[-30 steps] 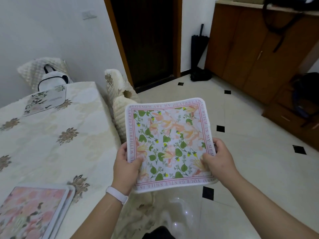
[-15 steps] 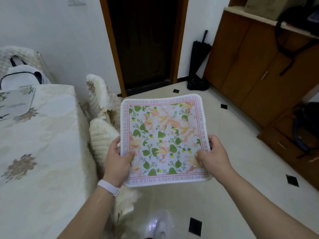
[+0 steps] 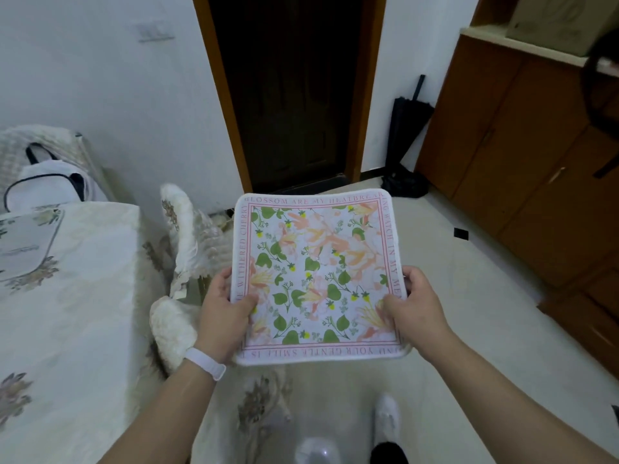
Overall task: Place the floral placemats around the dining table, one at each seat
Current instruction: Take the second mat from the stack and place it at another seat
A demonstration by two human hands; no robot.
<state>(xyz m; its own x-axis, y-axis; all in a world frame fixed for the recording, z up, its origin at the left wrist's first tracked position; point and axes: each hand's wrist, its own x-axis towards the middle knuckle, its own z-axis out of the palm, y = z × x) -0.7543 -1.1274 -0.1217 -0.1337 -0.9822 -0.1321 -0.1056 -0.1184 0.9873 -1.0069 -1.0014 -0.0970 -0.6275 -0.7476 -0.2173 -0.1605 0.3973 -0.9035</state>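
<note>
The dining table [image 3: 67, 313] is at my left, covered with a cream cloth with flower patterns, and one placemat [image 3: 23, 242] lies already on its far part. Beside the table's corner stands a chair [image 3: 187, 236] with a fluffy white cover. In front of me I hold a floral placemat [image 3: 318, 279] in the air, over the floor and apart from the table (pink flowers, green leaves, a border of letters). My left hand [image 3: 222, 313] is closed on its left edge, thumb on top, and my right hand [image 3: 415, 306] grips the right edge the same way. A white band [image 3: 206, 361] is around my left wrist.
</note>
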